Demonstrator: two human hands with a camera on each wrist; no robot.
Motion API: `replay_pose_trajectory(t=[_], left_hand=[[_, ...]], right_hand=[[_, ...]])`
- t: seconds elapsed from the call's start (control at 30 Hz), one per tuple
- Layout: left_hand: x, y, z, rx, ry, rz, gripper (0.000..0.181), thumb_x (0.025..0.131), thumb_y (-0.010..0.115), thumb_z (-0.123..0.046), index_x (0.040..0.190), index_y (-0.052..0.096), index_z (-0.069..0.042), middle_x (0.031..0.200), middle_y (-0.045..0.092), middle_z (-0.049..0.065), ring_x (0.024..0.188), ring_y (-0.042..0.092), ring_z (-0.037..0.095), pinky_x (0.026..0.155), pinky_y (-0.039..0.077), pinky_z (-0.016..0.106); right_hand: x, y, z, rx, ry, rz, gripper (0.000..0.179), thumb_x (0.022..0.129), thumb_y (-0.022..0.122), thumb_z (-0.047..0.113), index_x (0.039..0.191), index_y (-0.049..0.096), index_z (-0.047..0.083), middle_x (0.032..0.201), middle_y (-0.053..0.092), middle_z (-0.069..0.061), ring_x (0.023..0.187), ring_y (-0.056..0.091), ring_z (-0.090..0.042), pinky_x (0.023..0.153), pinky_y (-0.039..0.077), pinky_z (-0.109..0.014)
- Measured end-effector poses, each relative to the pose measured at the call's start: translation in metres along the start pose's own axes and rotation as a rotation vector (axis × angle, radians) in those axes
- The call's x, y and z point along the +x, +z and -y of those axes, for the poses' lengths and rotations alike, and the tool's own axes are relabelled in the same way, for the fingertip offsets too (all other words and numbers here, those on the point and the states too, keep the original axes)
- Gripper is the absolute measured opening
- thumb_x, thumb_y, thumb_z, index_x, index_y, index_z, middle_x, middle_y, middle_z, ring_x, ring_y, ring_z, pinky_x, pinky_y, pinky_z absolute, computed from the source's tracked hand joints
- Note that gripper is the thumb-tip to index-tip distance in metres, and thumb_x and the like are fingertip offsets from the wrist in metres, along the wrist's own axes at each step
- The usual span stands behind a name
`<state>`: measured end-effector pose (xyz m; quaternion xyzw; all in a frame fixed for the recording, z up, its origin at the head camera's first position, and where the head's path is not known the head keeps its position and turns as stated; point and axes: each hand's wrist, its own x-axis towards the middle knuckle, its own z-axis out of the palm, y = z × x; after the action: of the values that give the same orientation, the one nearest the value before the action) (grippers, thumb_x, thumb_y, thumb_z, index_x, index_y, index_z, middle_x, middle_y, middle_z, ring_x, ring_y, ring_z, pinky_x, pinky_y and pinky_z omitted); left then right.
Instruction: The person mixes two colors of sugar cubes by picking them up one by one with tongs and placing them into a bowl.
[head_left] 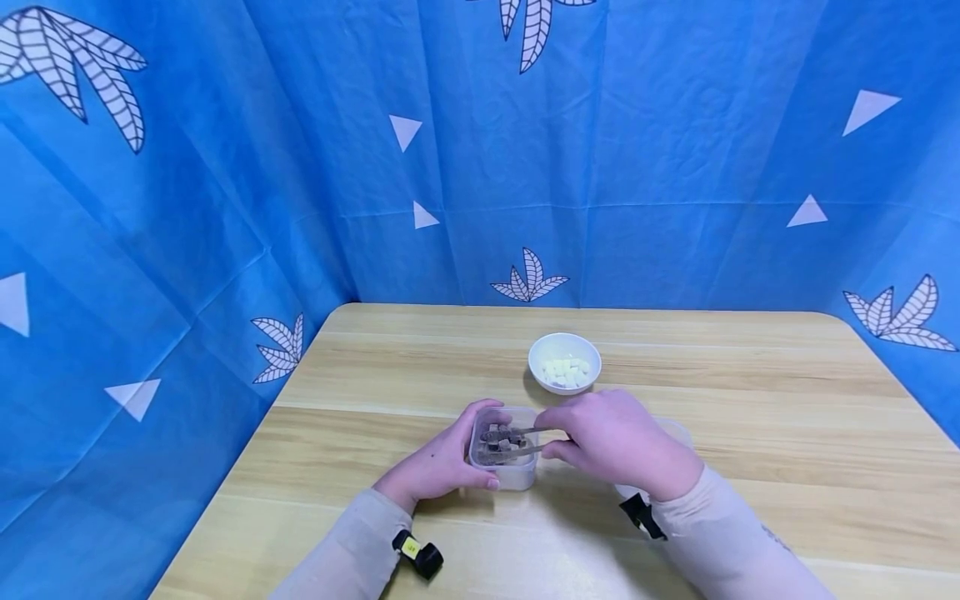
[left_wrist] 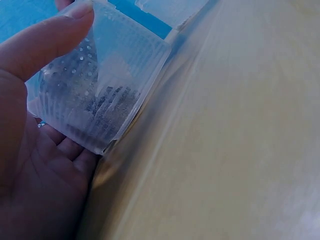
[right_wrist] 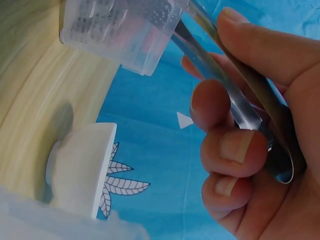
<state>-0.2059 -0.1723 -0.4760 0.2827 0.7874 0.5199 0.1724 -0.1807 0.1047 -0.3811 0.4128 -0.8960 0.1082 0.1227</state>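
My left hand (head_left: 442, 462) grips a small clear plastic container (head_left: 517, 478) standing on the table, thumb on the near side and fingers round the far side. Inside lie greyish-brown cubes (head_left: 504, 445), which show only blurrily through the ribbed wall (left_wrist: 135, 55) in the left wrist view. My right hand (head_left: 611, 437) holds metal tongs (right_wrist: 220, 72) between thumb and fingers. Their perforated tips reach down into the container among the cubes. Whether a cube sits between the tips I cannot tell.
Behind the container stands a white bowl (head_left: 564, 337) with several white pieces (head_left: 567, 372) in it. A second clear container (head_left: 679, 432) is partly hidden under my right wrist. The wooden table (head_left: 787, 417) ends at a blue patterned cloth (head_left: 667, 167) at the back and left.
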Motion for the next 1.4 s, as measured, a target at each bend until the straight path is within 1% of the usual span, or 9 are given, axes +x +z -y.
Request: replay_pose_trajectory(t=[0.3,0.53,0.67,0.77,0.9,1.03,1.13,1.27,1.4], left_hand=[[-0.001,0.001,0.000,0.016,0.016,0.000,0.106,0.075,0.089,-0.022,0.157,0.022,-0.019,0.152,0.044,-0.008,0.138,0.042,0.015,0.116,0.030,0.046],[0.000,0.001,0.001,0.026,0.027,-0.002,0.107,0.075,0.089,-0.025,0.157,0.022,-0.019,0.152,0.043,-0.009,0.138,0.042,0.015,0.116,0.031,0.045],[0.001,0.001,0.000,0.021,0.018,-0.008,0.106,0.075,0.089,-0.025,0.157,0.023,-0.021,0.151,0.044,-0.009,0.137,0.042,0.015,0.115,0.031,0.046],[0.001,0.001,-0.001,0.011,0.000,-0.015,0.105,0.074,0.090,-0.023,0.156,0.024,-0.022,0.148,0.045,-0.008,0.136,0.044,0.016,0.115,0.029,0.046],[0.001,0.002,-0.001,0.014,-0.019,-0.023,0.107,0.073,0.090,-0.024,0.157,0.024,-0.021,0.147,0.047,-0.005,0.135,0.045,0.018,0.115,0.028,0.049],[-0.001,0.002,-0.001,0.040,-0.045,-0.040,0.109,0.072,0.091,-0.027,0.158,0.023,-0.023,0.151,0.043,-0.002,0.137,0.043,0.021,0.116,0.027,0.050],[-0.001,0.002,-0.001,0.043,-0.035,-0.038,0.108,0.072,0.090,-0.025,0.157,0.023,-0.026,0.153,0.041,-0.003,0.138,0.041,0.021,0.116,0.027,0.050],[0.000,0.002,-0.001,0.031,0.008,-0.017,0.105,0.074,0.089,-0.020,0.156,0.024,-0.024,0.153,0.043,-0.007,0.139,0.041,0.018,0.115,0.030,0.048],[-0.001,0.001,0.000,0.035,0.011,-0.012,0.106,0.074,0.090,-0.021,0.157,0.023,-0.020,0.152,0.043,-0.010,0.138,0.041,0.016,0.116,0.030,0.045]], right_hand=[[0.001,0.005,0.003,-0.012,0.029,0.029,0.017,0.085,0.080,0.036,0.100,0.076,0.028,0.084,0.071,0.013,0.065,0.063,-0.007,0.051,0.049,-0.035],[0.000,0.002,0.000,-0.002,0.009,0.011,0.014,0.086,0.080,0.032,0.097,0.076,0.026,0.080,0.068,0.015,0.063,0.060,-0.006,0.053,0.050,-0.034],[-0.003,-0.004,-0.005,0.005,0.021,-0.005,0.014,0.087,0.080,0.032,0.099,0.076,0.025,0.079,0.065,0.015,0.060,0.053,-0.004,0.053,0.049,-0.032],[-0.006,-0.010,-0.008,0.019,0.039,-0.011,0.015,0.088,0.079,0.032,0.102,0.076,0.025,0.081,0.066,0.016,0.059,0.052,-0.003,0.052,0.047,-0.032],[-0.008,-0.018,-0.013,0.028,0.041,-0.030,0.016,0.090,0.077,0.031,0.105,0.076,0.026,0.083,0.068,0.015,0.062,0.057,-0.003,0.054,0.049,-0.032],[-0.011,-0.026,-0.019,0.025,0.047,-0.050,0.018,0.092,0.075,0.031,0.109,0.077,0.025,0.087,0.072,0.014,0.066,0.061,-0.003,0.057,0.052,-0.032],[-0.015,-0.032,-0.025,0.039,0.066,-0.061,0.020,0.094,0.073,0.030,0.112,0.077,0.022,0.094,0.074,0.011,0.072,0.067,-0.006,0.063,0.056,-0.035],[-0.021,-0.040,-0.036,0.058,0.108,-0.075,0.021,0.095,0.071,0.030,0.114,0.076,0.020,0.102,0.075,0.010,0.083,0.071,-0.009,0.073,0.058,-0.039],[-0.030,-0.049,-0.052,0.043,0.190,-0.102,0.020,0.095,0.072,0.031,0.113,0.077,0.023,0.095,0.072,0.013,0.069,0.061,-0.005,0.063,0.052,-0.034]])
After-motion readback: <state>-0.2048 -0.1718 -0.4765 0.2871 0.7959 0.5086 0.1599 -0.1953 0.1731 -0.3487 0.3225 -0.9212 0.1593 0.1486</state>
